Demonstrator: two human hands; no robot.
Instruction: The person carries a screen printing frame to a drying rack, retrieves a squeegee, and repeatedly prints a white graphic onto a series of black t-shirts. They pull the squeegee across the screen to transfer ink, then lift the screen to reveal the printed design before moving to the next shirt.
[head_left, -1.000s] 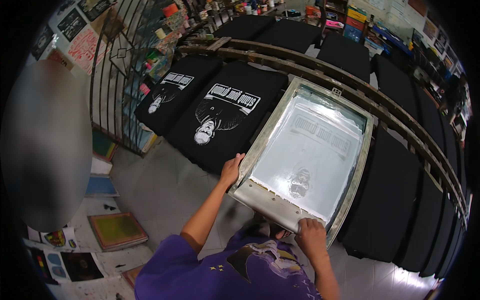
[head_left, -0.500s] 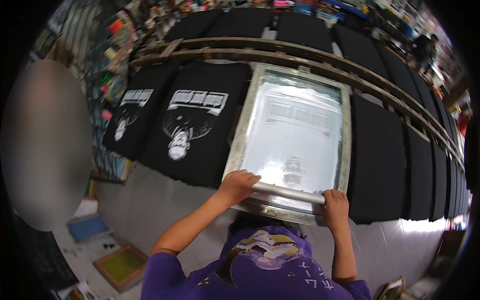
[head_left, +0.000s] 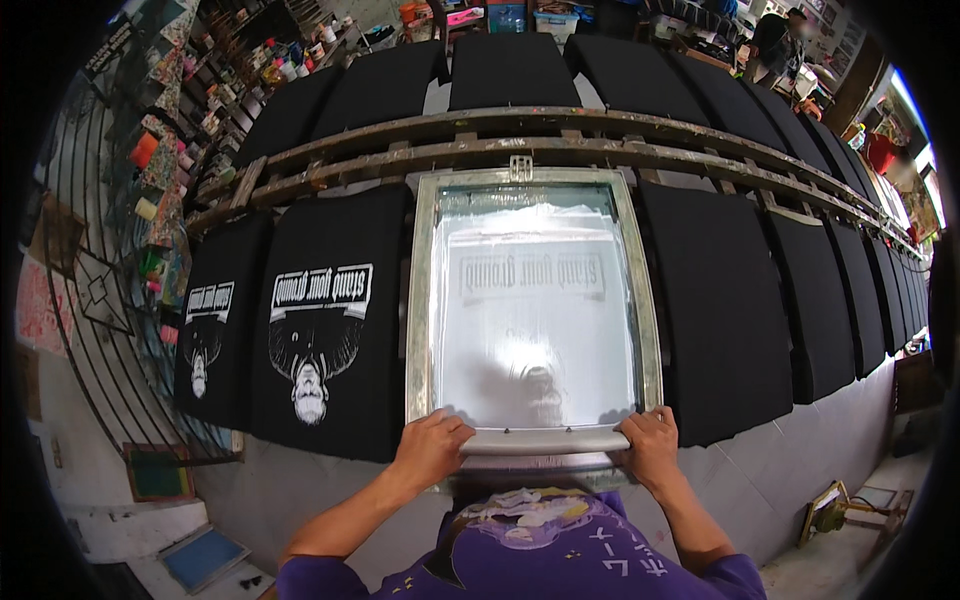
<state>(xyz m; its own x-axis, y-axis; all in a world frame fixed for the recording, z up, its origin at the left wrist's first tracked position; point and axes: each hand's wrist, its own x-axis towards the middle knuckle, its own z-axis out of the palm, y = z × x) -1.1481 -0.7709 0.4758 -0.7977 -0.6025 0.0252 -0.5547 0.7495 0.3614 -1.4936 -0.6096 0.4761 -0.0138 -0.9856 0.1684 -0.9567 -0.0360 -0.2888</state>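
Both my hands grip a grey squeegee (head_left: 542, 441) across the near end of a screen-printing frame (head_left: 425, 300). My left hand (head_left: 433, 447) is wrapped round its left end. The right end is in my right hand (head_left: 650, 441), close to the frame's right rail. Inside the frame, the pale mesh (head_left: 520, 320) carries a wet, glossy white film, with a banner and a figure showing faintly through it. What lies beneath the screen is hidden. Left of it lies a black shirt (head_left: 340, 225) with a white print; to its right is a plain black shirt (head_left: 715, 320).
Wooden rails (head_left: 400, 160) run behind the frame, and a metal hinge clamp (head_left: 521, 168) sits at its far edge. More black shirts (head_left: 510, 75) line the far side. A person (head_left: 772, 45) stands at the far right. A blue screen (head_left: 203, 558) rests low at the left.
The view has turned, so the screen appears straighter and farther left. The squeegee, slanted before, is now level and closer to the frame's near end. Both hands keep hold of it.
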